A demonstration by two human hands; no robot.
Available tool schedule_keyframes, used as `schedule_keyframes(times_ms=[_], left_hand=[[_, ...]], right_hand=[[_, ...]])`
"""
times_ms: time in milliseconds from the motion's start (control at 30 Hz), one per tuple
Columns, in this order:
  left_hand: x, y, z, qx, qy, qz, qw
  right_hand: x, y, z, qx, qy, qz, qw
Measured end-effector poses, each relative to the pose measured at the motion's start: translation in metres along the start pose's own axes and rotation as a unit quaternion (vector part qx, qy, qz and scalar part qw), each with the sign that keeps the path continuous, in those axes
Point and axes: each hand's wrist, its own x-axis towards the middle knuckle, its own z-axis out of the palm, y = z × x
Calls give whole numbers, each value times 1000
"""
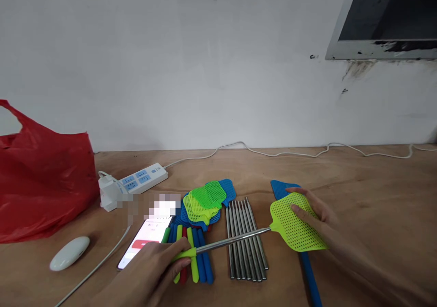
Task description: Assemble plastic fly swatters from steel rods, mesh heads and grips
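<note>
Two hands: both are on one yellow-green fly swatter (pixel 294 228), which lies slantwise low over the table (pixel 375 184).
Left hand (pixel 160 263): the grip is closed round the swatter's yellow-green handle sleeve, at the near edge, just beside a phone (pixel 146 241).
Right hand (pixel 324 220): the grip is open, with the fingers laid flat on the mesh head and not curled round it; the thumb cannot be made out.
Under the right hand: a blue fly swatter (pixel 310 275), its head showing behind and its handle running toward the near edge.
Between the hands: a row of steel rods (pixel 246 263) side by side, crossed by the held swatter's rod. Left of them lie coloured handle sleeves (pixel 202 270), with a stack of mesh heads (pixel 205 202) at their far end.
Left side: a power strip (pixel 143 177), a red plastic bag (pixel 41 184) and a white oval device (pixel 70 252).
Handling, as a judgement: the rod looks thin and the head limp. A firm hold on the sleeve, with the head supported flat and in line, should serve best. Clearance over the loose rods would stop them rolling.
</note>
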Motion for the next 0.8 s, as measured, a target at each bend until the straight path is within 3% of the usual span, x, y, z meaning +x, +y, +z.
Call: schedule_keyframes(times_ms=[200, 367, 533, 667, 800], left_hand=[[16, 7, 15, -4, -63, 38, 997], [19, 3, 22, -30, -51, 7, 998], [23, 9, 29, -57, 12, -60, 996], [31, 33, 28, -115, -20, -53, 992], [39, 47, 23, -136, -81, -28, 987]], right_hand=[[-14, 3, 32, -26, 3, -17, 1000], [-6, -6, 23, 86, 31, 29, 995], [0, -9, 21, 314, -101, 25, 944], [-15, 2, 50, 250, -195, 23, 948], [-22, 11, 69, 235, -137, -2, 962]])
